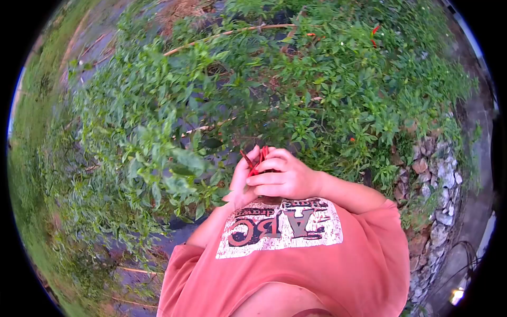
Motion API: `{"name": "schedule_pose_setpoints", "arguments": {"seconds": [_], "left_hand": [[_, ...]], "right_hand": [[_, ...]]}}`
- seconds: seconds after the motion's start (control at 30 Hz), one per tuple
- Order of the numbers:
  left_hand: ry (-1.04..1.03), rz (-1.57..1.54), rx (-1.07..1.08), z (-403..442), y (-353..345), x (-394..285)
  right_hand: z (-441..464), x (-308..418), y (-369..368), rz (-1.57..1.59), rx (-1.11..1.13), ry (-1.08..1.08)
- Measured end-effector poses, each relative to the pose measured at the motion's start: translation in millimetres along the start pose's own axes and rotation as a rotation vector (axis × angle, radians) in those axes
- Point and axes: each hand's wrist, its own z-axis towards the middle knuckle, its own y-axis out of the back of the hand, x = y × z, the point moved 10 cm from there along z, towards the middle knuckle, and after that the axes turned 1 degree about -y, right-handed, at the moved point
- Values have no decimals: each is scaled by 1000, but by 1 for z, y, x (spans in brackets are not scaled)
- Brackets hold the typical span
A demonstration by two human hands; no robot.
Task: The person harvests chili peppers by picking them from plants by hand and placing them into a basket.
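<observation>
In front of my chest, my two hands meet around several slim red chili peppers [254, 171]. My left hand [241, 182] is closed on them from the left, and part of it is hidden behind the fingers of the other hand. My right hand [288, 173] lies over the bunch with curled fingers, pressed against the peppers. Pepper tips stick out above the fingers; the rest are covered, so how the hold is split between the hands is only partly visible. Leafy green chili plants [174, 124] stand close beyond both hands.
Bent bamboo sticks [227, 33] run among the plants. Dark plastic sheeting [182, 235] covers the soil. More red chilies [374, 36] hang at the upper right. A row of broken stones [441, 206] borders a grey paved strip [467, 190] on the right.
</observation>
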Motion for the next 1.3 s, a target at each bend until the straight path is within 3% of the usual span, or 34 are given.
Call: {"name": "schedule_pose_setpoints", "arguments": {"seconds": [0.17, 0.3, 0.43, 0.47, 0.5, 0.53, 0.7, 0.73, 0.83, 0.9, 0.97, 1.0, 1.03, 1.1, 1.23, 1.3], "left_hand": [[122, -69, -107, -2, -3, 25], [38, 43, -83, 0, 9, 20], [-88, 374, -6, -5, -2, 18], [-99, 475, 21, -5, -1, 19], [209, 46, 36, 2, 11, 40], [180, 94, -50, 2, 12, 43], [132, 136, 18, 11, 6, 54], [123, 127, 31, 13, 4, 58], [94, 109, 53, 19, 10, 61], [37, 125, 30, 23, 23, 60], [-26, 130, -7, 24, 27, 59], [-47, 112, -24, 26, 31, 58], [-50, 101, -36, 29, 33, 60], [-77, 96, -64, 29, 33, 63], [-53, 112, -42, 39, 33, 70], [-67, 159, -123, 38, 20, 70]], "right_hand": [[-19, -1, 7, -31, -67, -53], [-23, 0, 11, 60, -53, -25], [-23, -8, 55, -51, -105, -37], [-20, -13, 81, -237, -145, -19], [-10, -21, 115, -380, -182, -30], [-5, -54, 144, -457, -127, -182], [-17, -240, 301, -685, 181, -966], [-37, -287, 319, -737, 347, -1082], [-114, -369, 317, -731, 818, -1360], [-160, -404, 309, -582, 799, -1485], [-175, -431, 305, -647, 724, -1430], [-178, -439, 307, -586, 500, -1430], [-188, -450, 302, -576, 515, -1426], [-177, -435, 306, -524, 284, -1386], [-173, -446, 289, -297, 319, -1277], [-172, -443, 296, -370, 312, -1270]]}}
